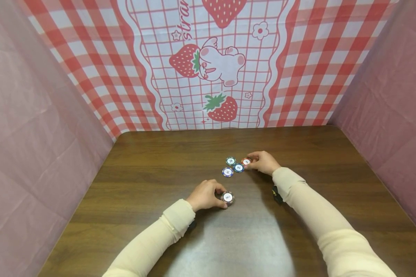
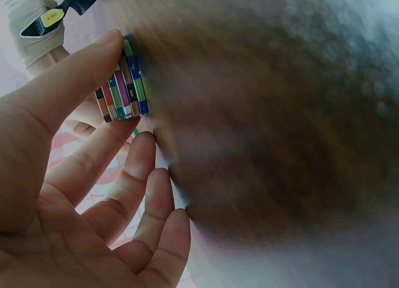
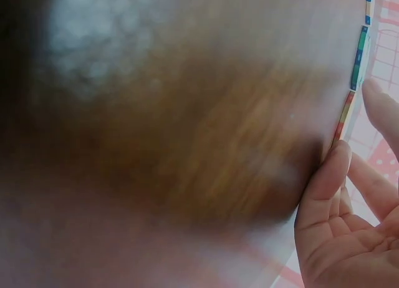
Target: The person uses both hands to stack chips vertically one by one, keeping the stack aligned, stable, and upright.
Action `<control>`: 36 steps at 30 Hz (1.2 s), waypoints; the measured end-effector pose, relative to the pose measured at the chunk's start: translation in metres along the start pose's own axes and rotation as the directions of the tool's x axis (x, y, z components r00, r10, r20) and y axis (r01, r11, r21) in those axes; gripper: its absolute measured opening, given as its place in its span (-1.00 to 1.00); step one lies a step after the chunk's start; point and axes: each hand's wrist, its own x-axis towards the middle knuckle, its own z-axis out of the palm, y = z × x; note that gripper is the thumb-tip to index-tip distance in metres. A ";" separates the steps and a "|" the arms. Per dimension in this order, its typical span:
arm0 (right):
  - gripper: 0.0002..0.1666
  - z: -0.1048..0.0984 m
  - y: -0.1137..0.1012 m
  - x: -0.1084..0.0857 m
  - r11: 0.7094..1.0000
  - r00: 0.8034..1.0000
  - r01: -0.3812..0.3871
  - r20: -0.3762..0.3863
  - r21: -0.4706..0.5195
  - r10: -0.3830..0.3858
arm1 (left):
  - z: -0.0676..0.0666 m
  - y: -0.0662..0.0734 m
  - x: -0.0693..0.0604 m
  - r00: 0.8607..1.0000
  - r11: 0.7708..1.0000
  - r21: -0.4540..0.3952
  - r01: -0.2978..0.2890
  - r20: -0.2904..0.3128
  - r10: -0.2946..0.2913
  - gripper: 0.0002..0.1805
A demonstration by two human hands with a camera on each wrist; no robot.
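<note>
My left hand [image 1: 206,195] holds a short stack of poker chips [image 1: 227,197] with a white-centred chip on top. In the left wrist view the stack [image 2: 123,82] shows several coloured edges between thumb and fingers. Farther back, my right hand [image 1: 263,162] has its thumb and fingertips about a red poker chip [image 1: 246,161] lying flat; the right wrist view shows a finger at the edge of that chip [image 3: 344,116]. Close beside it lie a blue chip [image 1: 239,167], a green chip [image 1: 230,161] and a purple-blue chip [image 1: 227,172].
The brown wooden table [image 1: 152,154] has a back edge against a red-and-white checked cloth [image 1: 104,77] with strawberry prints. Pink cloth walls [image 1: 31,115] stand at both sides. A dark strap [image 2: 59,15] shows on the right wrist.
</note>
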 end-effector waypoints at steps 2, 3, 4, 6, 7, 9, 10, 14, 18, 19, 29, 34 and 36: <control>-0.27 0.000 0.001 0.001 1.000 1.000 -0.007 0.002 -0.016 0.007 | 0.000 0.000 0.000 1.000 1.000 0.000 -0.002 0.000 0.002 -0.56; -0.27 0.000 0.002 0.002 1.000 1.000 -0.011 0.002 -0.027 0.011 | 0.000 0.000 0.000 1.000 1.000 0.000 -0.002 -0.001 0.002 -0.56; -0.27 0.000 0.002 0.002 0.999 1.000 -0.013 0.003 -0.039 0.014 | -0.001 0.001 0.000 1.000 1.000 -0.001 -0.002 -0.001 0.002 -0.56; -0.28 0.000 0.003 0.003 0.998 1.000 -0.018 0.003 -0.059 0.018 | -0.001 0.001 0.000 1.000 1.000 0.000 -0.004 -0.001 0.004 -0.55; -0.29 0.000 0.004 0.003 0.998 1.000 -0.018 0.003 -0.068 0.019 | -0.001 0.001 0.000 1.000 1.000 0.001 -0.004 -0.002 0.004 -0.55; -0.31 0.000 0.004 0.004 0.997 1.000 -0.020 0.002 -0.080 0.020 | -0.001 0.001 0.000 1.000 1.000 0.000 -0.006 -0.003 0.006 -0.55; -0.31 0.000 0.004 0.004 0.996 1.000 -0.018 0.000 -0.083 0.018 | -0.001 0.001 0.000 1.000 1.000 -0.001 -0.008 -0.004 0.008 -0.56; -0.35 0.000 0.003 0.005 0.994 1.000 0.004 -0.015 -0.108 -0.005 | -0.001 0.001 0.000 1.000 1.000 -0.005 -0.013 -0.007 0.013 -0.56; -0.41 0.002 0.003 0.006 0.989 0.999 0.024 -0.025 -0.149 -0.028 | -0.001 0.001 0.000 1.000 1.000 -0.005 -0.016 -0.008 0.016 -0.56; -0.43 0.002 0.002 0.007 0.987 0.999 0.025 -0.026 -0.157 -0.029 | -0.001 0.001 0.000 1.000 1.000 -0.004 -0.016 -0.009 0.016 -0.56; -0.49 0.001 0.000 0.006 0.976 0.998 0.041 -0.031 -0.215 -0.049 | -0.001 0.000 0.001 1.000 1.000 -0.003 -0.017 -0.011 0.017 -0.55; -0.49 0.002 0.000 0.006 0.970 0.998 0.053 -0.025 -0.237 -0.060 | 0.000 -0.001 0.001 1.000 1.000 0.011 -0.022 -0.008 0.022 -0.55; -0.49 0.002 0.000 0.006 0.968 0.998 0.055 -0.023 -0.244 -0.063 | 0.000 -0.001 0.000 1.000 1.000 0.014 -0.028 -0.007 0.028 -0.54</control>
